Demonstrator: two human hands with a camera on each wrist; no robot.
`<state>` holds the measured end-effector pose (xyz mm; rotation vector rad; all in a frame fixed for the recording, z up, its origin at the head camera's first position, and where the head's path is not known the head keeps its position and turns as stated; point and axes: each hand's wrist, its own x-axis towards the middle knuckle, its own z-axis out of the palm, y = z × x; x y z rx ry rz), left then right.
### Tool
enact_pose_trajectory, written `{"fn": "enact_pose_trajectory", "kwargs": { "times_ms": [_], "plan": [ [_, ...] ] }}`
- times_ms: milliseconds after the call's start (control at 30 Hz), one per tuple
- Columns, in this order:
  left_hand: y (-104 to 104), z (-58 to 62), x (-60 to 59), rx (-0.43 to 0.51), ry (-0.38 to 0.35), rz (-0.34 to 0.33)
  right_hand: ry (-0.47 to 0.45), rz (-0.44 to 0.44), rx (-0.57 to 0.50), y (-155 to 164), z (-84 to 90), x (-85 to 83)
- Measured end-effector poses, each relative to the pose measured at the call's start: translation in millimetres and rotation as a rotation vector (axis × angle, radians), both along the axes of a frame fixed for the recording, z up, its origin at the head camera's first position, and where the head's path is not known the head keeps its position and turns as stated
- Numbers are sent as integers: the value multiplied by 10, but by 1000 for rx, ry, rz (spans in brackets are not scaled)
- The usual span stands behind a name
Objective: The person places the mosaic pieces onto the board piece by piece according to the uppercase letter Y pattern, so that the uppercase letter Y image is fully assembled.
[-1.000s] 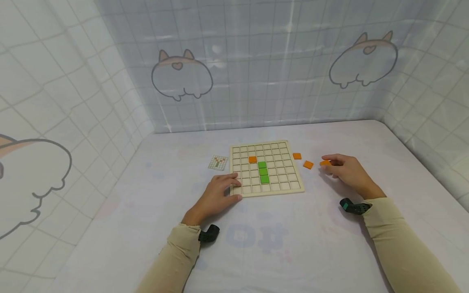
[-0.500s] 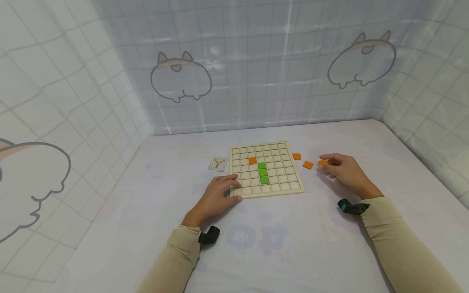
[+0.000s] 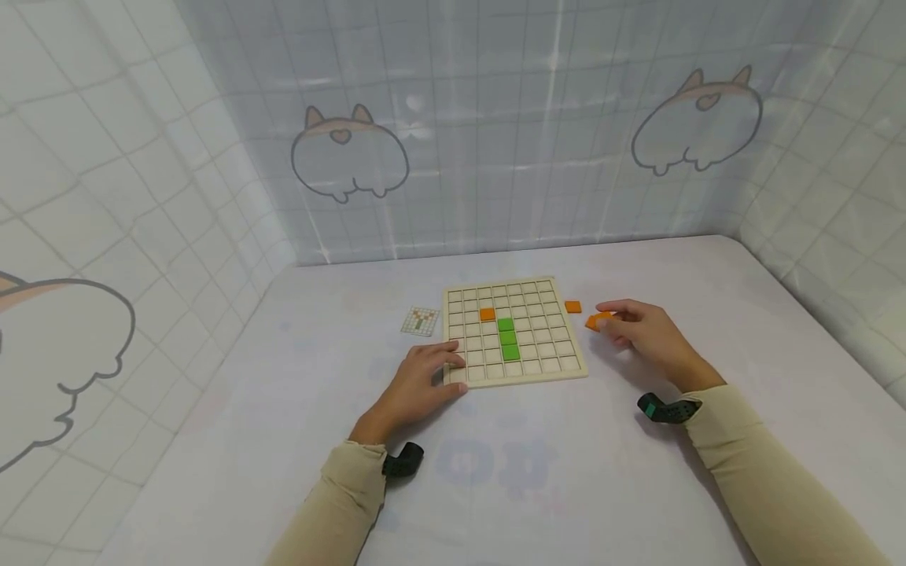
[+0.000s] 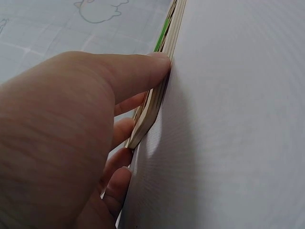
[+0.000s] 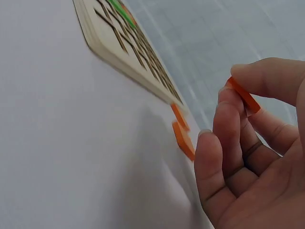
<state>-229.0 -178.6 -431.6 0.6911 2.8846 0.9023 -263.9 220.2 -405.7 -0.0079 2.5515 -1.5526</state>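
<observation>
My left hand rests on the near-left corner of a pale wooden grid board. Its thumb lies along the front edge and some fingers reach over the left rim. On the board, several green square tiles form a column, with one orange tile up and left of them. To the right of the board, my right hand pinches an orange tile between thumb and fingertips, above the table. Below it lies a second orange tile; another loose orange tile sits by the board's right edge.
A small pattern card with a printed grid lies left of the board. White cloth covers the table. Tile-patterned curtains with cartoon drawings stand behind and at both sides. Each wrist wears a black device.
My right hand has moved left with the orange tile, now over the loose tile nearest it. My left hand and the board stay in place; the head view has tilted slightly up.
</observation>
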Motion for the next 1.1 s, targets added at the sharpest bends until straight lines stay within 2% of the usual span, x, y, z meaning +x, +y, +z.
{"fn": "enact_pose_trajectory", "kwargs": {
  "times_ms": [267,500,867,1100],
  "plan": [
    [13,-5,4,3,7,-9,23,64,3,-125,30,40],
    [19,-4,-2,11,-3,-5,11,102,-56,-227,19,19],
    [-6,-33,18,23,15,2,3,181,-89,-551,5,-154],
    [-6,-13,4,11,23,-12,41,217,-44,-785,60,-258]
  ]
}}
